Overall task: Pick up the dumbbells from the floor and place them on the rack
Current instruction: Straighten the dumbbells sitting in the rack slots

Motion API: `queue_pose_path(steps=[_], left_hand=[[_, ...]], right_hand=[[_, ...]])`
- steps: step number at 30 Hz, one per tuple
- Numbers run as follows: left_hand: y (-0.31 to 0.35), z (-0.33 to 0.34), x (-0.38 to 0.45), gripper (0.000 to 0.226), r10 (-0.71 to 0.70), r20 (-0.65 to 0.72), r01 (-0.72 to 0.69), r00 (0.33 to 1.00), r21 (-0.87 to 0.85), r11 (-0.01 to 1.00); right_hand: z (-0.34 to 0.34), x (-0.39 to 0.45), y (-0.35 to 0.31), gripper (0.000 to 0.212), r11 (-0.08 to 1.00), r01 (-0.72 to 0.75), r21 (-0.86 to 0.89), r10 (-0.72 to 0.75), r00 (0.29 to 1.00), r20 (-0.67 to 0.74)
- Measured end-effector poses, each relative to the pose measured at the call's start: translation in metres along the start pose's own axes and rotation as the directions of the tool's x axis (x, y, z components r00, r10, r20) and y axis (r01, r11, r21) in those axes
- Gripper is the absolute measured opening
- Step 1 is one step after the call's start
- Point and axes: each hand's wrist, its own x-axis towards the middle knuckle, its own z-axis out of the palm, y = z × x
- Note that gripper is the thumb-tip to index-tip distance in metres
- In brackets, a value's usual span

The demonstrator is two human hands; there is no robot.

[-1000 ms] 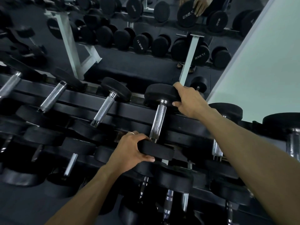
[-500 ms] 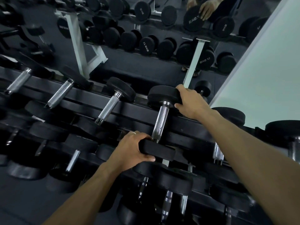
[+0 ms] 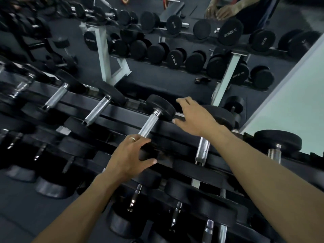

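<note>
Far left on the rack [image 3: 126,116]: two neighbours [image 3: 97,112] parked on the top tier, chrome handles slanting up and away, heads blurred.

Next along, the dumbbell [image 3: 149,124] that matters. Lies on the top tier between those neighbours and another dumbbell [image 3: 201,151] to the right. Long axis running away from the body, near end low and left, far head [image 3: 161,106] high and right, parallel to the rest of the row. Looks seated on the rails, neither end hanging off.

Left grip [image 3: 129,155] at the near end, wide, fingers spread over the near head, thumb reaching out beneath it. Resting on it rather than clamping it, by the look of things, though blur there makes the contact hard to call. Ring visible on one finger.

Over to the right grip [image 3: 196,118]: wide too, fingers splayed, just beside the far head and apart from it, holding nothing. Hovers above the rail between the two far heads.

Nearer of the two to the dumbbell: the left, right on top of its near end.

Judging from that, placing of this one all but done; next, probably both grips off and down towards the floor [image 3: 17,207] for another. No floor dumbbell in view from here.
</note>
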Motion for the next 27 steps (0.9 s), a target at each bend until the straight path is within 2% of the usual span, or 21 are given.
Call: queue_pose_path(steps=[2, 6, 8, 12, 21, 27], left_hand=[[-0.023, -0.01, 0.007, 0.074, 0.025, 0.018, -0.025, 1.0, 0.025, 0.999], [-0.064, -0.016, 0.016, 0.09, 0.038, 0.172, -0.034, 0.984, -0.022, 0.999], [-0.077, -0.012, 0.02, 0.083, 0.05, 0.181, -0.038, 0.982, -0.068, 0.997], [-0.09, -0.007, 0.029, 0.067, 0.059, 0.14, -0.041, 0.988, -0.131, 0.991], [-0.085, -0.001, 0.028, 0.068, -0.028, 0.116, 0.056, 0.993, -0.247, 0.967], [-0.085, 0.001, 0.028, 0.061, -0.088, 0.147, 0.132, 0.985, -0.318, 0.939]], right_hand=[[0.011, 0.014, -0.012, 0.072, 0.999, -0.052, 0.004, 0.051, 0.998, 0.029], [0.025, 0.039, -0.028, 0.079, 0.989, -0.15, 0.018, 0.148, 0.985, 0.084], [0.031, 0.049, -0.032, 0.075, 0.982, -0.187, 0.036, 0.183, 0.979, 0.089], [0.038, 0.061, -0.036, 0.051, 0.967, -0.246, 0.07, 0.242, 0.969, 0.05], [0.034, 0.083, -0.045, 0.048, 0.98, -0.195, 0.037, 0.192, 0.978, 0.076], [0.031, 0.098, -0.045, 0.045, 0.99, -0.142, -0.016, 0.143, 0.982, 0.12]])
